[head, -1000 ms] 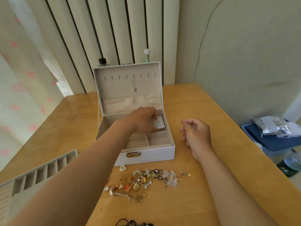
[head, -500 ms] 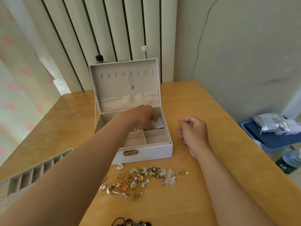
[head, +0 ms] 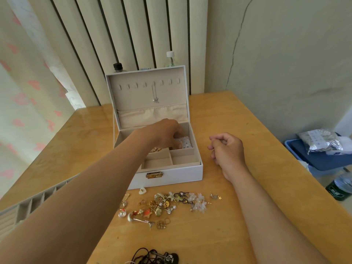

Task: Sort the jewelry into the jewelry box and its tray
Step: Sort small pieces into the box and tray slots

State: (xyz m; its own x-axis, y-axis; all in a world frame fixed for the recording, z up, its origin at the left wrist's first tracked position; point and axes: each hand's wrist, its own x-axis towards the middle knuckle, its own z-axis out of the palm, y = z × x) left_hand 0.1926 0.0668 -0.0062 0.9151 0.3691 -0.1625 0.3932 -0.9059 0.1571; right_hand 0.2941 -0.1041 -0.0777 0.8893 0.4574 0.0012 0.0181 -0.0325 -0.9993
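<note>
The loose jewelry (head: 167, 204) is spread in a small heap on the wooden table (head: 247, 121), just in front of the white jewelry box (head: 181, 174), which is set open with its lid (head: 144, 92) standing upright. A thin necklace (head: 155, 96) with a crescent pendant is hung from one hook inside the lid. A few gold pieces (head: 155, 149) are seen in a compartment at the left of the box, partly hidden by the forearm. The left hand (head: 163, 134) is reached into the rear of the box, its fingers bent downward beside a small studded card (head: 183, 142); whether the card is gripped cannot be told. The right hand (head: 227, 149) is rested on the table just right of the box, its fingers clenched loosely toward the palm. The slotted tray (head: 28, 208) is placed at the left edge of the table, well apart from the box. A tangle of black cord (head: 152, 257) is laid at the near edge. Two bottles (head: 170, 59) are stood behind the lid, and a blue bin (head: 323, 161) with a silver bag (head: 320, 142) on top is seen beyond the table at the right.
</note>
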